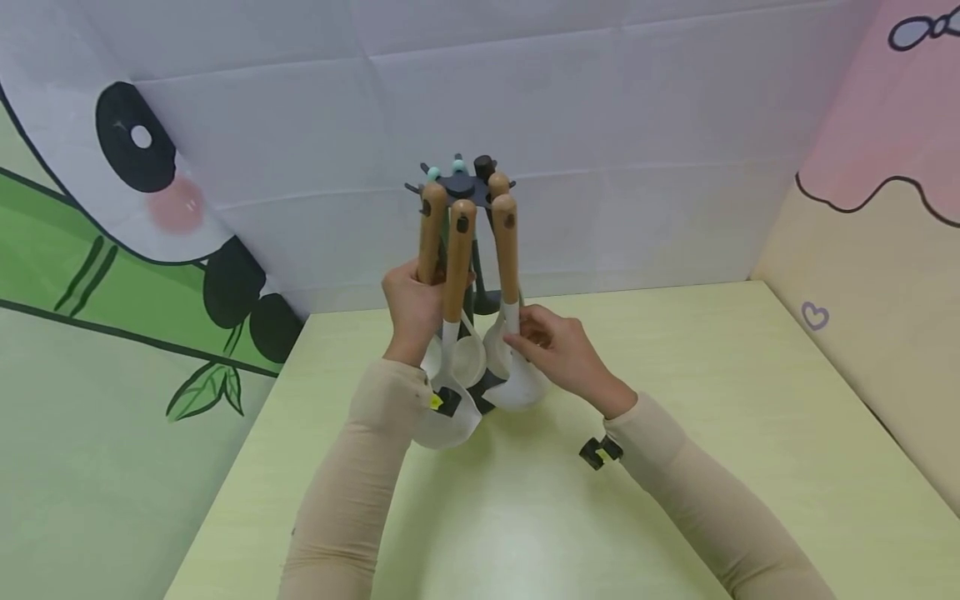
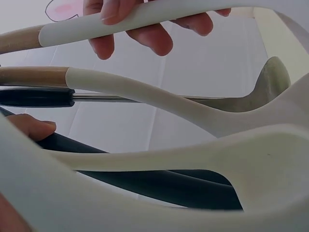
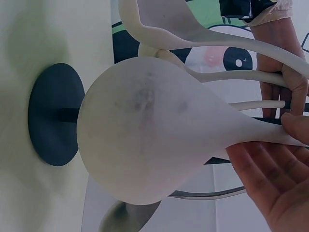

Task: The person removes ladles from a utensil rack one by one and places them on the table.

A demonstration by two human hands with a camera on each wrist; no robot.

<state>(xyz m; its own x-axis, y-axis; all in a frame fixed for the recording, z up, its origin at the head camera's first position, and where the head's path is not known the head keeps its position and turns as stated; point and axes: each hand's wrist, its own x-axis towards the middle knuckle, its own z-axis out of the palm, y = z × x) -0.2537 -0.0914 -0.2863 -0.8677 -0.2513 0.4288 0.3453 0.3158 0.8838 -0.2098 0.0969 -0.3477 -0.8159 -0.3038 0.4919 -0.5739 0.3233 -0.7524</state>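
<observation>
A dark rotating utensil stand has several kitchen utensils hanging around it. My left hand grips the stand among the handles, its fingers partly hidden behind a wooden one. My right hand pinches the white neck of a wooden-handled ladle on the stand's right side. In the right wrist view that ladle's broad rounded head fills the middle. Another white utensil with a wooden handle hangs at the front, near my left wrist. The stand's round dark base shows beyond the ladle head.
A metal ladle and a white spoon hang among the others in the left wrist view. The pale table reaches back to a white sheet. Painted walls stand at both sides.
</observation>
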